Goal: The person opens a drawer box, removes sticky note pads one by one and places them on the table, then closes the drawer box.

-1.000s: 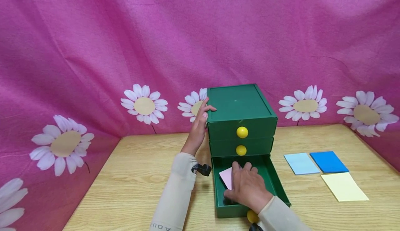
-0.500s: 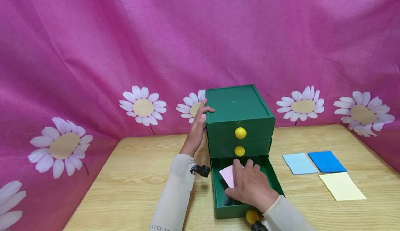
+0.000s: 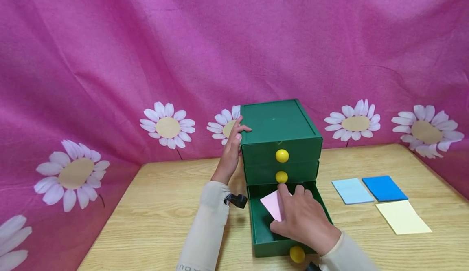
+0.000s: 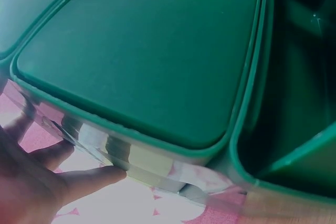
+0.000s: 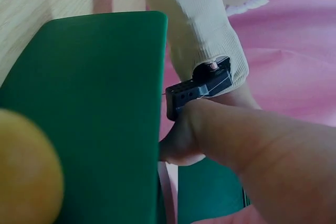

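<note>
A green drawer cabinet (image 3: 278, 120) with yellow knobs stands on the table, its bottom drawer (image 3: 261, 230) pulled out. Inside that drawer my right hand (image 3: 305, 218) grips a pink sticky-note pad (image 3: 272, 206) between thumb and fingers; the hand covers the pad's right part. The right wrist view shows the thumb beside a thin pink edge of the pad (image 5: 169, 190), behind the green drawer front (image 5: 100, 114). My left hand (image 3: 230, 155) rests against the cabinet's left side, fingertips over the top edge. In the left wrist view its fingers (image 4: 89, 182) touch the side wall.
To the right on the wooden table (image 3: 157, 214) lie a light blue pad (image 3: 353, 191), a dark blue pad (image 3: 384, 188) and a pale yellow pad (image 3: 403, 217). A pink cloth (image 3: 227, 38) with white daisies hangs behind and at the left.
My right hand has shifted slightly to the right inside the drawer, and the pink sticky-note pad has moved along with it. The left hand keeps its place on the cabinet.
</note>
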The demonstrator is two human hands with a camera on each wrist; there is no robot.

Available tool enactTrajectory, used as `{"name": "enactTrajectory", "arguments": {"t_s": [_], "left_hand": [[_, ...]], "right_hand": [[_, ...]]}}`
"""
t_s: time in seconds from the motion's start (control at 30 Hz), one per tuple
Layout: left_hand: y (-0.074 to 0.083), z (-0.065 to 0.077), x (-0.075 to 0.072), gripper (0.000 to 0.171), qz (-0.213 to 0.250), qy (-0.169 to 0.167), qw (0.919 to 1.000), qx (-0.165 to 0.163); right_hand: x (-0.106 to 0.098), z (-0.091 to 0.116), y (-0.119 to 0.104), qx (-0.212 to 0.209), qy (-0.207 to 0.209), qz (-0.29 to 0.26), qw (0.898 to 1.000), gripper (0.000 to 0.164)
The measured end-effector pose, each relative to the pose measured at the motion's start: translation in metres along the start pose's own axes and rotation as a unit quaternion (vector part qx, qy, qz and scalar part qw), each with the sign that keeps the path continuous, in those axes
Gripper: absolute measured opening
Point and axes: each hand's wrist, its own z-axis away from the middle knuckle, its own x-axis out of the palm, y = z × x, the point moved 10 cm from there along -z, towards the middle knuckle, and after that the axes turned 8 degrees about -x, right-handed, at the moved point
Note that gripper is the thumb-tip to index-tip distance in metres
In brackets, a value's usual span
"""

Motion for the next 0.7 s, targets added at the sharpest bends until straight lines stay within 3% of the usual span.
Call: {"name": "enactTrajectory", "arguments": {"t_s": [0.7], "left_hand": [[0.002,0.000,0.001,0.037,-0.012,0.002,0.9999,-0.001]], "right_hand": [[-0.040,0.034,0.035,-0.004,0.070,-0.014,0.997,0.074]]}}
